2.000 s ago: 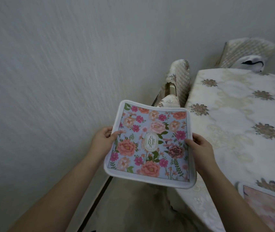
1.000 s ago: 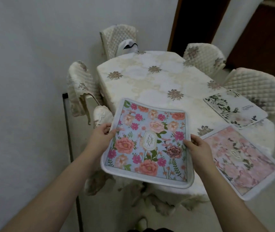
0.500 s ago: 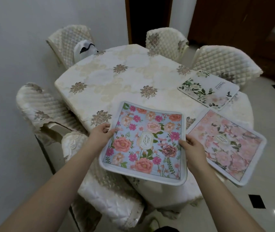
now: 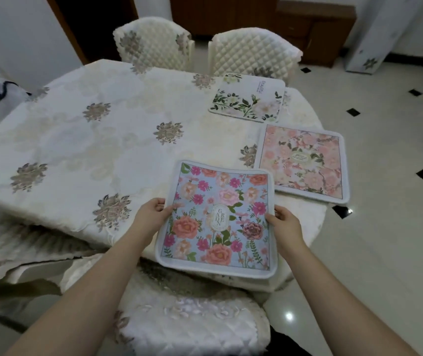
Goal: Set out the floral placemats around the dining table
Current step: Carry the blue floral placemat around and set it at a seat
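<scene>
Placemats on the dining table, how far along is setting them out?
Done: the pink placemat and white placemat lie on the dining table. In hand: both hands, left and right, hold the blue placemat above the near edge. Left: laying it down.

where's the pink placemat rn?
Head view, right of centre: the pink placemat lies flat at the table's right edge, overhanging it, between the white-and-green placemat farther back and the blue placemat nearer.

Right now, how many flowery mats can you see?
3: the blue mat held in both hands, the pink mat lying on the table beside it, the white mat farther back.
</scene>
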The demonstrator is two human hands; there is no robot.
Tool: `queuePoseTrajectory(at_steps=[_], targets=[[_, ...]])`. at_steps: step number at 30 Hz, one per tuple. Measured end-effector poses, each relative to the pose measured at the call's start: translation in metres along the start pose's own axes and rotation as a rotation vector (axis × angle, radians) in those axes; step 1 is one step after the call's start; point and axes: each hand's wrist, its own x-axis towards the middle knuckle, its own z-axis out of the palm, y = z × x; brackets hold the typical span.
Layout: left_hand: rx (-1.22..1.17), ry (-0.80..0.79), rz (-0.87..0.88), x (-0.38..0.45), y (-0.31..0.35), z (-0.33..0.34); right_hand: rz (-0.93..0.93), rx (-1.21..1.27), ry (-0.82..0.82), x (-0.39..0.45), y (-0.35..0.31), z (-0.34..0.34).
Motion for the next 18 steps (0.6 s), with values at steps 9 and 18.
queuePoseTrajectory(at_steps=[9, 18], targets=[[0.074, -0.172, -0.009, 0.027, -0.016, -0.021, -0.004, 0.017, 0.168, -0.045, 0.027, 0.025], [0.122, -0.246, 0.017, 0.044, -0.017, -0.026, -0.035, 0.02, 0.243, -0.051, 0.043, 0.035]])
